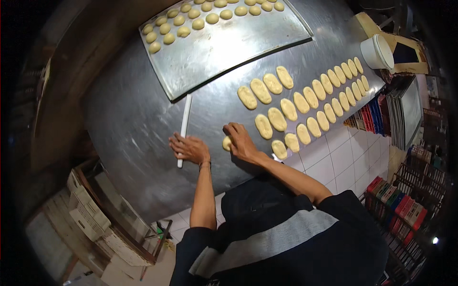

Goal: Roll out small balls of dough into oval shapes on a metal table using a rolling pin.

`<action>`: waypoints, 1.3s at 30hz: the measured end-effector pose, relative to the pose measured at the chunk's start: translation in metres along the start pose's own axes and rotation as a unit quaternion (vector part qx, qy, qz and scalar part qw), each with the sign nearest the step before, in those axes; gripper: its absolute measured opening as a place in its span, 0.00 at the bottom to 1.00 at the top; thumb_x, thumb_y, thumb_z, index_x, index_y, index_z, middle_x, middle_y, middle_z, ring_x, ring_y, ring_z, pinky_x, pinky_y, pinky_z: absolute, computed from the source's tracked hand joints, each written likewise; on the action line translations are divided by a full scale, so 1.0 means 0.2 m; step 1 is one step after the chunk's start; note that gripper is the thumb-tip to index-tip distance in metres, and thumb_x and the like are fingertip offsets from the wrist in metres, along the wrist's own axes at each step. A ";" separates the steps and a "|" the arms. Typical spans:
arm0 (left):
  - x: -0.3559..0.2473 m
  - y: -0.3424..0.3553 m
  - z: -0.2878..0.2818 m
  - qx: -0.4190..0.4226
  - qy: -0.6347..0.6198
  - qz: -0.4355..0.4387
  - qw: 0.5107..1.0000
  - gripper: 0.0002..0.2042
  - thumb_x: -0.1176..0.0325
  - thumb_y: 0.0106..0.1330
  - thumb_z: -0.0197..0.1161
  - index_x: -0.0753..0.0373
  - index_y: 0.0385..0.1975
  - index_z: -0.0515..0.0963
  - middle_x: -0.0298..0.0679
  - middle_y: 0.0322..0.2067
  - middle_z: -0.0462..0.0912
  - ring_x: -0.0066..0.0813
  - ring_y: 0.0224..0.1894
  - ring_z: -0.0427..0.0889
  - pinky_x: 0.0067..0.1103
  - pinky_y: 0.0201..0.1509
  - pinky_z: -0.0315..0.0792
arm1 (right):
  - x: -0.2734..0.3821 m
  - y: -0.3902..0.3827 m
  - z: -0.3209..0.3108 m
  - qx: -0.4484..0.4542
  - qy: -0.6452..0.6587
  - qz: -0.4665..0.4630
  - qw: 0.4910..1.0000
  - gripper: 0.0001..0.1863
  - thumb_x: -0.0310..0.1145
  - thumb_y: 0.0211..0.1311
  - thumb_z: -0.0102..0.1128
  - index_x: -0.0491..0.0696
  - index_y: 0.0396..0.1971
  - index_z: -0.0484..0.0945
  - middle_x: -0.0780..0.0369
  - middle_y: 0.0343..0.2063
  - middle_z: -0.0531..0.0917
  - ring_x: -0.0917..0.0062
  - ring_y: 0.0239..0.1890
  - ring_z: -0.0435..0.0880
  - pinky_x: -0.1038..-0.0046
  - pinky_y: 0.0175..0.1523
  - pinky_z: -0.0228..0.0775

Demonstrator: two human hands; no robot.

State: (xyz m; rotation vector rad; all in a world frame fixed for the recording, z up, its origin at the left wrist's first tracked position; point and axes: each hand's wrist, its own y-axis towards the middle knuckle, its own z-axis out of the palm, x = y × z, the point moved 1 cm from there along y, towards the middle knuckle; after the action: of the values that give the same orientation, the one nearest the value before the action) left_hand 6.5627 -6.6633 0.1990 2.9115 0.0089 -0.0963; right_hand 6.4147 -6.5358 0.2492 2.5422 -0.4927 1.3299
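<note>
My left hand (191, 149) lies over the lower part of a white rolling pin (186, 114), its fingers curled across it. The pin points away from me on the metal table. To the right, my right hand (242, 143) bends its fingers over a small dough ball (226, 143) on the tabletop. Part of that ball is hidden under the hand. Right of this hand, flattened oval dough pieces (263, 126) lie in several slanting rows.
A metal baking tray (205, 62) at the far side carries several round dough balls (212, 18). At the table's far right corner stands a white bucket (377, 52). Stacked trays (403, 114) and coloured crates (400, 205) are on the right. A wooden cabinet (114, 224) stands lower left.
</note>
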 end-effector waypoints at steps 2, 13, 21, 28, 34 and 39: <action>0.02 -0.01 0.00 -0.008 -0.008 0.007 1.000 0.24 0.65 0.78 0.54 0.60 0.72 0.68 0.53 0.76 0.64 0.49 0.78 0.61 0.44 0.73 0.57 | 0.05 -0.09 0.07 0.082 -0.048 -0.034 0.995 0.34 0.16 0.52 0.62 0.44 0.64 0.74 0.49 0.58 0.77 0.50 0.59 0.73 0.54 0.65 0.67; 0.60 -0.14 -0.23 0.142 -0.213 0.196 0.947 0.18 0.75 0.76 0.61 0.65 0.64 0.77 0.47 0.56 0.77 0.46 0.61 0.74 0.41 0.69 0.65 | 0.38 -0.17 -0.03 0.083 0.096 0.073 0.989 0.32 0.19 0.54 0.64 0.49 0.63 0.78 0.57 0.43 0.85 0.67 0.39 0.84 0.66 0.44 0.77; 0.67 -0.28 -0.43 0.262 -0.354 0.144 0.886 0.17 0.70 0.81 0.54 0.71 0.63 0.77 0.57 0.58 0.81 0.57 0.57 0.83 0.39 0.60 0.76 | 0.27 -0.35 0.18 0.035 0.116 0.040 0.992 0.41 0.24 0.58 0.66 0.49 0.74 0.65 0.49 0.55 0.79 0.51 0.57 0.78 0.56 0.63 0.72; 0.55 -0.24 -0.64 0.313 -0.359 0.294 0.829 0.16 0.66 0.70 0.69 0.65 0.54 0.83 0.52 0.42 0.89 0.57 0.44 0.88 0.41 0.46 0.80 | 0.26 -0.27 0.02 0.031 -0.297 -0.105 0.949 0.32 0.30 0.66 0.63 0.52 0.71 0.70 0.52 0.70 0.72 0.58 0.76 0.65 0.34 0.74 0.54; 0.62 -0.34 -0.57 0.277 -0.277 0.352 0.850 0.20 0.66 0.72 0.67 0.61 0.63 0.79 0.45 0.63 0.83 0.42 0.70 0.77 0.48 0.74 0.63 | 0.13 -0.35 -0.10 0.245 -0.323 -0.045 0.913 0.27 0.46 0.75 0.56 0.51 0.68 0.77 0.63 0.74 0.73 0.71 0.80 0.63 0.32 0.79 0.43; 0.49 -0.27 -0.35 0.194 -0.057 0.360 0.911 0.39 0.46 0.81 0.49 0.64 0.83 0.50 0.45 0.84 0.48 0.43 0.86 0.43 0.65 0.81 0.27 | -0.02 -0.24 0.03 0.127 -0.370 -0.069 0.918 0.36 0.54 0.81 0.45 0.52 0.81 0.58 0.62 0.83 0.57 0.70 0.85 0.49 0.30 0.80 0.29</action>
State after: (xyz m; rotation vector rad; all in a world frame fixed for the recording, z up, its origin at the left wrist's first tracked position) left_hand 6.6639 -6.5950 0.2480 3.0599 -1.2164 -0.1519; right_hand 6.4357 -6.4940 0.2394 3.1843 -0.2542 0.3494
